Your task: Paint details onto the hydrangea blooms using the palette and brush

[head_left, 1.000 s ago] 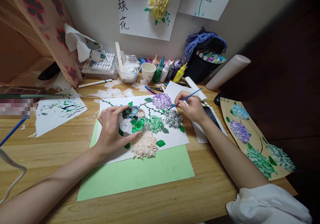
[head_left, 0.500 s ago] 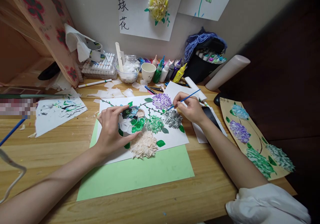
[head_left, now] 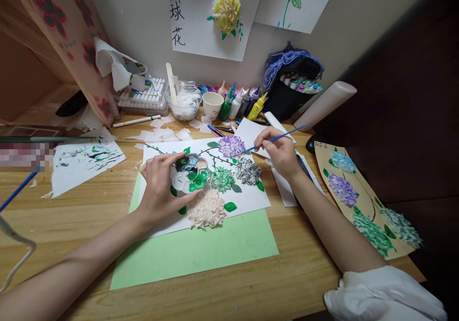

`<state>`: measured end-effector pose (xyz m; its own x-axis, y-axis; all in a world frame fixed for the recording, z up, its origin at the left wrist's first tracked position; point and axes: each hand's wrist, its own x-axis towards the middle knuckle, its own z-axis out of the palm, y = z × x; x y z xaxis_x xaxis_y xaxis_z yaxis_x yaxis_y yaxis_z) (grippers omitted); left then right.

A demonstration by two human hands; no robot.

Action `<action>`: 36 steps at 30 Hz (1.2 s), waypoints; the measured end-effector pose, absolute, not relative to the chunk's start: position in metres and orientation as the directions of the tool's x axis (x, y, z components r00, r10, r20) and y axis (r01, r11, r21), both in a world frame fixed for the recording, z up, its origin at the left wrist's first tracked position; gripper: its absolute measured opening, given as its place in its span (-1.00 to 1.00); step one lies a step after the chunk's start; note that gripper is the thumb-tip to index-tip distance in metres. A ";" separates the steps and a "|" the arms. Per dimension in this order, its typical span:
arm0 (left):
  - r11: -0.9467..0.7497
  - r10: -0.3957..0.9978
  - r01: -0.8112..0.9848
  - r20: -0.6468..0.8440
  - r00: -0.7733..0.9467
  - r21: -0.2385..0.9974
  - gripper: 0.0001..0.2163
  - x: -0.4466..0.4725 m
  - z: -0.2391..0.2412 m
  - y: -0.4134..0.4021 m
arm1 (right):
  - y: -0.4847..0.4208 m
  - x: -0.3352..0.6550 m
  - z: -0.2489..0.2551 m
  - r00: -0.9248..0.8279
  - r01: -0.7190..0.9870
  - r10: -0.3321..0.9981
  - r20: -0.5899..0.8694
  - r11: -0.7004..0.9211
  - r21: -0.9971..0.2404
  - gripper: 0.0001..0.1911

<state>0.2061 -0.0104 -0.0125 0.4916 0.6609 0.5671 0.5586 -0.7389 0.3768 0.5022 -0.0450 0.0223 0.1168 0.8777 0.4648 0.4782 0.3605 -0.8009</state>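
Observation:
A white sheet with painted tissue flowers in purple, green, grey and cream lies on a light green paper. My left hand is closed around a small round paint palette smeared with green and white, held over the sheet's left part. My right hand pinches a thin blue paintbrush. The brush tip points left, close to the purple flower.
Paint bottles, a paper cup, a bowl of tissue and a marker box line the wall. A paint-stained sheet lies left. A brown paper with flowers lies right, beside a white roll.
My right hand has lifted the brush slightly up and to the right, away from the grey flower toward the purple one. My left hand and the palette have stayed put.

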 end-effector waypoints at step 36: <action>-0.585 0.798 0.634 0.221 0.561 0.506 -0.35 0.132 0.094 0.049 | -0.041 0.366 0.110 0.035 0.516 0.655 0.755 0.635 -0.575 -0.79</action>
